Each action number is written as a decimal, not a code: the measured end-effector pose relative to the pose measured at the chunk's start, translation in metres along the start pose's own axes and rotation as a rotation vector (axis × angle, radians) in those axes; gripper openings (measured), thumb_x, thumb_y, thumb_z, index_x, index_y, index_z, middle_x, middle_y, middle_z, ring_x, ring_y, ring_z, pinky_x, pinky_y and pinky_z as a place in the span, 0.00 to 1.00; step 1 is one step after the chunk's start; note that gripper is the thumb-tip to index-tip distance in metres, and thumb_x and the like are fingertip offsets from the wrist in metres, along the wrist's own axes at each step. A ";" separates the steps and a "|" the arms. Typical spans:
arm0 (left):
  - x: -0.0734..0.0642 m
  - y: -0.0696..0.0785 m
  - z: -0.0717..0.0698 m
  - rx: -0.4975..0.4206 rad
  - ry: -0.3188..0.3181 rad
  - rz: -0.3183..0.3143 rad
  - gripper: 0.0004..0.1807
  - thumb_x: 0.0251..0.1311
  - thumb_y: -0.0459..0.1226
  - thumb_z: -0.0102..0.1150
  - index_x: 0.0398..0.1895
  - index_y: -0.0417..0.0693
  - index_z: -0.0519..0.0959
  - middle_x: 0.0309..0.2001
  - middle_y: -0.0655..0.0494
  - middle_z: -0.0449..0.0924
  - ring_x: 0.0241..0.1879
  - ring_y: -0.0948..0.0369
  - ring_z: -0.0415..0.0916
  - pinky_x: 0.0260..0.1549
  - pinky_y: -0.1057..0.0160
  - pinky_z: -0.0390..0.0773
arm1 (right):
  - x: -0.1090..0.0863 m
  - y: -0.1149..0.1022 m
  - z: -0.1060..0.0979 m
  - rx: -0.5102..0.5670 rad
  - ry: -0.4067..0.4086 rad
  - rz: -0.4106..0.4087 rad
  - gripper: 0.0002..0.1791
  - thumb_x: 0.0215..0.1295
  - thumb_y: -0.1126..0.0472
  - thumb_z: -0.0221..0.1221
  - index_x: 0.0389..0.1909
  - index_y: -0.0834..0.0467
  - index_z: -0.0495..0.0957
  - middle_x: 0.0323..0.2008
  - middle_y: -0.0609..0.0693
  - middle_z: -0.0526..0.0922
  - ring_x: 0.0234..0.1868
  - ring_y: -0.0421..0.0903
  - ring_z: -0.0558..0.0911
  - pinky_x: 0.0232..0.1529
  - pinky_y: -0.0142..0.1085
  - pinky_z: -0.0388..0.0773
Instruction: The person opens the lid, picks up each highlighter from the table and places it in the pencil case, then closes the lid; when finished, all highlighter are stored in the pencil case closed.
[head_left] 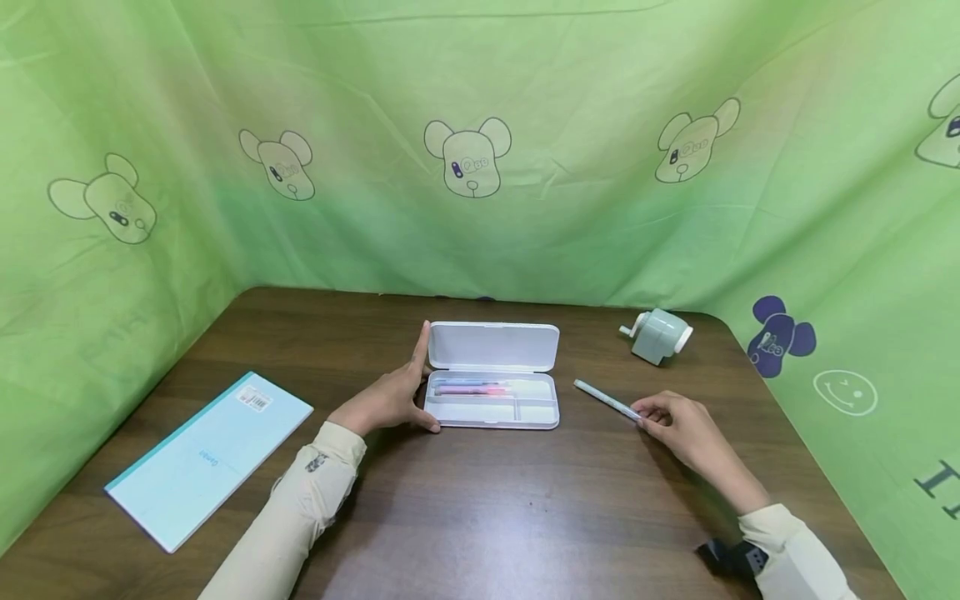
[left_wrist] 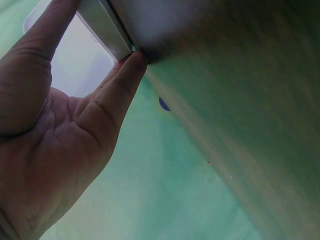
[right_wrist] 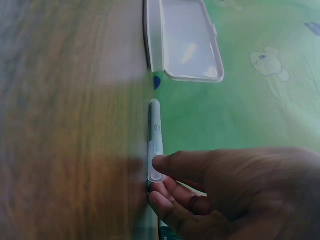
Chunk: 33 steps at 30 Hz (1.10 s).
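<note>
A white pencil case lies with its lid raised, and several pens lie in its rear compartment. My left hand grips the case's left end, thumb at the front corner and index finger up beside the lid. In the left wrist view, my left hand spans the case's end between thumb and fingers. To the right of the case, my right hand pinches the near end of a pale capped pen. The right wrist view shows thumb and fingers on the pen, which lies along the tabletop.
A light-blue notebook with a barcode label lies on the brown table at the left. A grey-green crank pencil sharpener stands at the back right. A green printed curtain surrounds the back and sides.
</note>
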<state>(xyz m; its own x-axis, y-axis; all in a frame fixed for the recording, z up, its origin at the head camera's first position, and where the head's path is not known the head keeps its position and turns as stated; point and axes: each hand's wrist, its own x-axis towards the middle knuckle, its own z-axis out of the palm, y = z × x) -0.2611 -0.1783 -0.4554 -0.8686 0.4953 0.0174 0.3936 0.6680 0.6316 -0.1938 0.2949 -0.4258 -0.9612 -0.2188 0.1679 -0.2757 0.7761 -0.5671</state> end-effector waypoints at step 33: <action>0.016 -0.036 0.014 -0.039 -0.003 -0.059 0.97 0.34 0.57 0.93 0.85 0.70 0.13 0.68 0.47 0.81 0.66 0.53 0.78 0.67 0.43 0.74 | 0.013 -0.021 0.015 0.040 0.137 -0.122 0.10 0.64 0.77 0.70 0.43 0.63 0.90 0.38 0.49 0.86 0.36 0.39 0.82 0.39 0.32 0.82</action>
<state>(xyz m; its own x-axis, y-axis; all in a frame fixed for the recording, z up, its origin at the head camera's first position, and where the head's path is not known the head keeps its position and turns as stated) -0.2848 -0.1867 -0.4893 -0.8890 0.4573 -0.0231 0.3295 0.6741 0.6610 -0.2010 0.2671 -0.4242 -0.9114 -0.2251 0.3443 -0.3931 0.7237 -0.5672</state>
